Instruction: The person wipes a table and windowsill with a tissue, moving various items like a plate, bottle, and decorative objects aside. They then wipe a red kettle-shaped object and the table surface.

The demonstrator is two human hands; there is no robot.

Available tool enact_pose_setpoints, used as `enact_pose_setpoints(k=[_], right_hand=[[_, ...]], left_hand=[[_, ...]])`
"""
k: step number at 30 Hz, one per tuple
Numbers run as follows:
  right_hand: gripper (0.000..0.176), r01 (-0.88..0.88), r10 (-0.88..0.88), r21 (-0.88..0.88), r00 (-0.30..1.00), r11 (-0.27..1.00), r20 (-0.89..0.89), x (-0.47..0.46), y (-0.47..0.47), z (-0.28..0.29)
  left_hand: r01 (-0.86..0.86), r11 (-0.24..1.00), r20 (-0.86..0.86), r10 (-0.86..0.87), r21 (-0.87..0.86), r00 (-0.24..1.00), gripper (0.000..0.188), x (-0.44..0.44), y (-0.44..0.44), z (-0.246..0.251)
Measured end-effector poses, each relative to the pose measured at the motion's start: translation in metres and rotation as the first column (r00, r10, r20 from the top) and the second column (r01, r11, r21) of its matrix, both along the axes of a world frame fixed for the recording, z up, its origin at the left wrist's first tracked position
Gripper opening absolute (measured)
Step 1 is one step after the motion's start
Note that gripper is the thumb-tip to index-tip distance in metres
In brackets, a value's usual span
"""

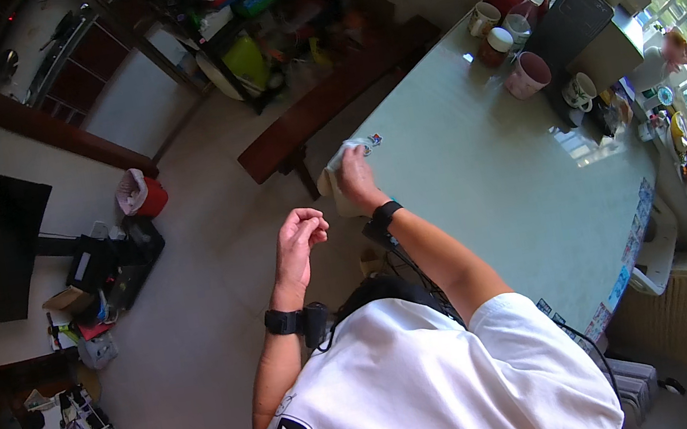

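At the near left corner of the pale green tabletop [449,198], my right hand [357,178] presses down with bent fingers on a thin white cloth or tissue [343,146]. Its underside is hidden by the hand. Small colourful stickers [375,139] show on the surface just beside the fingertips. My left hand [300,238] hangs in the air off the table, to the left of the corner, with fingers curled in and nothing visible in them. Both wrists wear black bands.
A dark wooden bench [314,111] stands along the table's far left side. Mugs, among them a pink cup [527,75], and jars crowd the far end near the window. A lined red bin [141,192] sits by the wall. Below the corner is a cream-coloured object [347,206].
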State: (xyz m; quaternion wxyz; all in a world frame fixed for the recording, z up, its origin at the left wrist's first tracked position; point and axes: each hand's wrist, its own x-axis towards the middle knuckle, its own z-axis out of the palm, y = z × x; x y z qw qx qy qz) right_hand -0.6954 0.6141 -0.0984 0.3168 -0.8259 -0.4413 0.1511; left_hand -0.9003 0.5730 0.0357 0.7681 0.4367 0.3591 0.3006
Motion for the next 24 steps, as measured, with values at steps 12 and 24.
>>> enact_pose_setpoints(k=[12, 24], right_hand=[[0.019, 0.349, -0.424, 0.322, 0.883, 0.88, 0.201, 0.206, 0.0, 0.001], [0.043, 0.182, -0.242, 0.181, 0.882, 0.966, 0.405, 0.049, 0.021, 0.012]], left_hand=[[0.271, 0.96, -0.098, -0.277, -0.066, 0.956, 0.008, 0.021, 0.153, -0.01], [0.553, 0.823, -0.052, -0.563, -0.13, 0.825, 0.008, 0.011, 0.316, -0.024]])
